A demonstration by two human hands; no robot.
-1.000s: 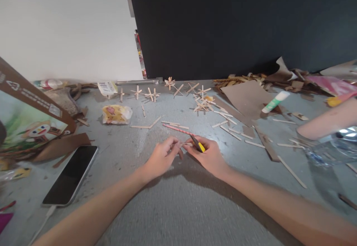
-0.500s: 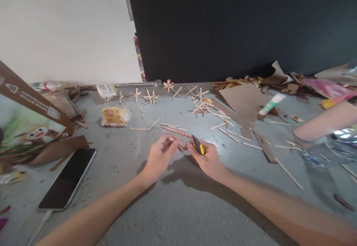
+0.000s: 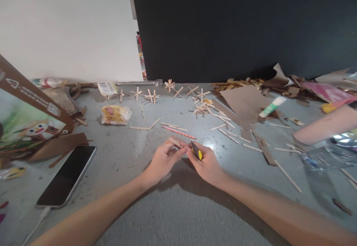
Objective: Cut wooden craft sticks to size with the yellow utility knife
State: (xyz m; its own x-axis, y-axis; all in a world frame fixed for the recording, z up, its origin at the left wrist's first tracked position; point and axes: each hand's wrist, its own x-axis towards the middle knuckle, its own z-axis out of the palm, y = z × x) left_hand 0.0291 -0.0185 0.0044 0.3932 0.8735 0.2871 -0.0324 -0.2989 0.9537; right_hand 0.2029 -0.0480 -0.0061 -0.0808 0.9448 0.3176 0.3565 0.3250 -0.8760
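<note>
Low over the grey surface point(image 3: 167, 216), my left hand point(image 3: 164, 158) is closed on a short wooden craft stick point(image 3: 175, 142). My right hand point(image 3: 205, 164) grips a black and yellow utility knife point(image 3: 196, 151), its fingertips meeting those of my left hand at the stick's near end. Whether the blade is out I cannot tell. Just beyond my hands lies a red patterned pencil point(image 3: 178, 131), beside a pair of loose craft sticks point(image 3: 174, 127). Farther back, several crossed-stick shapes point(image 3: 152, 96) stand in a row.
A phone point(image 3: 67, 175) with a cable lies at left, near a printed box point(image 3: 30, 127). A wrapped snack point(image 3: 115, 115) is behind it. To the right are a glue stick point(image 3: 272, 107), cardboard point(image 3: 242, 102), scattered sticks point(image 3: 288, 176) and a pink roll point(image 3: 323, 125).
My fingertips have come together around the craft stick, which now shows more clearly above my left hand. The utility knife has shifted slightly left and down. The view has moved a little.
</note>
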